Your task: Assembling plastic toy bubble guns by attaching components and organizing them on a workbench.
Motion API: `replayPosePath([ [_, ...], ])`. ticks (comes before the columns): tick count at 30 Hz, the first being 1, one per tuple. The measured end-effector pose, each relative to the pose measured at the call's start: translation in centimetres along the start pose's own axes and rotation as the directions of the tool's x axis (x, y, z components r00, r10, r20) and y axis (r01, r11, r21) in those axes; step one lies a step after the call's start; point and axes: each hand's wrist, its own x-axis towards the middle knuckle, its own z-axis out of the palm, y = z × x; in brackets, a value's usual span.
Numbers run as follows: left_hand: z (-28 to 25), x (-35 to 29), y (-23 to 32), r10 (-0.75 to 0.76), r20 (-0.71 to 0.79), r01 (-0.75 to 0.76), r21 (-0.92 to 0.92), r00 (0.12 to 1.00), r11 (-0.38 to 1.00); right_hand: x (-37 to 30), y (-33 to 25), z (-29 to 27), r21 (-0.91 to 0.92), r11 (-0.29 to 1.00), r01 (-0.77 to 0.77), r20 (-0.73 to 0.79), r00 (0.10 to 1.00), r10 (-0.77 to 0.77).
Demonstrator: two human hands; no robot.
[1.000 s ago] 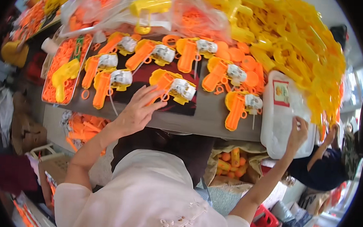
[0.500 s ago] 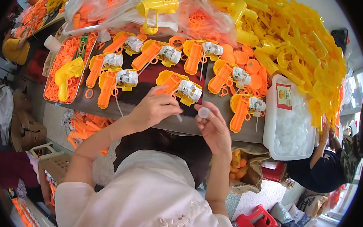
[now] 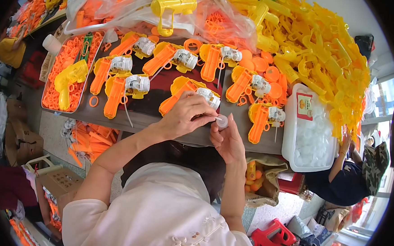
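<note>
My right hand (image 3: 230,142) holds a small round translucent plastic cap (image 3: 222,122) between thumb and fingers. My left hand (image 3: 185,116) pinches a thin whitish tube whose tip meets the cap's edge; whether it sits inside the cap I cannot tell. Just beyond both hands lies a half-assembled toy gun (image 3: 176,99) with a yellow shell, an orange handle and a clear-and-white mechanism, partly hidden by my left hand. More such half-assembled guns lie around it on the dark table, some with thin tubes hanging from them.
At the right stands a white tub (image 3: 288,149) of translucent caps, below a large heap of yellow shells (image 3: 319,49). A tray (image 3: 91,78) of orange parts sits at the left. Below the table edge are orange parts and a paper bag (image 3: 270,184). Other people work nearby.
My left hand has moved right and slightly up, bringing the tube from below to the cap. My right hand still holds the cap, nearly in place. The view has shifted slightly.
</note>
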Motion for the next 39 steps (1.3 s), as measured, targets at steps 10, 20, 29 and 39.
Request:
replayPosePath([
  [10, -0.3, -0.2, 0.0, 0.015, 0.026, -0.015, 0.024, 1.000, 1.000, 0.2, 0.3, -0.1, -0.088, 0.992, -0.096, -0.092, 0.992, 0.088],
  [20, -0.5, -0.6, 0.0, 0.080, 0.067, -0.087, 0.118, 0.995, 0.989, 0.1, 0.3, 0.5, -0.230, 0.969, -0.094, -0.215, 0.976, 0.044],
  [29, 0.3, -0.8, 0.1, 0.088, 0.061, -0.094, 0.096, 0.994, 0.991, 0.1, 0.6, 0.9, -0.286, 0.955, -0.076, -0.240, 0.971, 0.006],
  [39, -0.1, -3.9, 1.2, -0.023, -0.008, 0.024, 0.262, 1.000, 0.965, -0.5, 3.7, 4.4, -0.824, 0.514, 0.239, -0.123, 0.809, -0.574],
])
